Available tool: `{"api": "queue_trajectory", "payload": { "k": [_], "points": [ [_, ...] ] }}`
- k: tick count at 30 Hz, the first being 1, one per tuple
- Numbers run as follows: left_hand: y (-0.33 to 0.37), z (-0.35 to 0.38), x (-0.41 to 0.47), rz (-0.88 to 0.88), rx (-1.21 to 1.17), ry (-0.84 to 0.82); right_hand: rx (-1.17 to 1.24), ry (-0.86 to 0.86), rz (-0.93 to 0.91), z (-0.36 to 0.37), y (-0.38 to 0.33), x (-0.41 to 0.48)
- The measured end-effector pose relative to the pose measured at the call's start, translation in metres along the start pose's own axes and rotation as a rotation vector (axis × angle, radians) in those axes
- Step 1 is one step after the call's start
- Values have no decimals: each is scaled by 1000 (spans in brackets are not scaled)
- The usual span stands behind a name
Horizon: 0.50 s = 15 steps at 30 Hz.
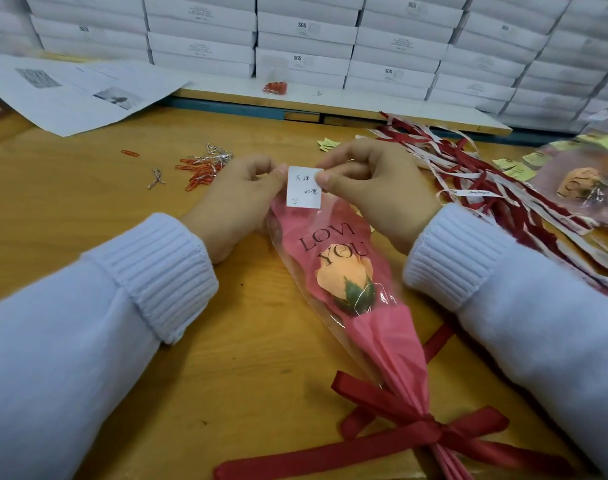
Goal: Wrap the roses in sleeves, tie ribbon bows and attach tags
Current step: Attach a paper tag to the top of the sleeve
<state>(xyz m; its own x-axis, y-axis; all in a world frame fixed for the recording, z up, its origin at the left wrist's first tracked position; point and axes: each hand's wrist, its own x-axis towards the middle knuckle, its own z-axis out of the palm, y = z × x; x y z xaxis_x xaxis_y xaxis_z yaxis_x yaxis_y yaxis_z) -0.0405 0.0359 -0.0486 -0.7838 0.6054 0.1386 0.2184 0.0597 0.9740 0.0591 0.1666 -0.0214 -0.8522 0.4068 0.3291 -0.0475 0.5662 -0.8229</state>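
A peach rose (342, 276) lies in a pink and clear sleeve (371, 327) printed "LOVE YOU", running from the table's middle toward me. A dark red ribbon bow (423, 433) is tied round the sleeve's narrow end. A small white tag (304, 186) with handwriting sits at the sleeve's open top edge. My left hand (238, 202) pinches the tag's left side, and my right hand (375, 188) pinches its right side.
Orange paper clips and silver twist ties (205, 166) lie left of my hands. Red and white ribbons (486, 181) and yellow tags (517, 168) spread at right beside another wrapped rose (582, 183). Printed sheets (77, 91) lie far left; white boxes (306, 32) stack behind.
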Motion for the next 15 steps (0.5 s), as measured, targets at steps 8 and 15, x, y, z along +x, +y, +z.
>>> {"api": "queue_trajectory", "payload": {
  "k": [8,15],
  "points": [
    [5,0,-3,-16,-100,-69,-36,49,20,8,0,3],
    [10,2,-8,48,-32,-4,-236,17,-43,2,1,7]
  ]
}}
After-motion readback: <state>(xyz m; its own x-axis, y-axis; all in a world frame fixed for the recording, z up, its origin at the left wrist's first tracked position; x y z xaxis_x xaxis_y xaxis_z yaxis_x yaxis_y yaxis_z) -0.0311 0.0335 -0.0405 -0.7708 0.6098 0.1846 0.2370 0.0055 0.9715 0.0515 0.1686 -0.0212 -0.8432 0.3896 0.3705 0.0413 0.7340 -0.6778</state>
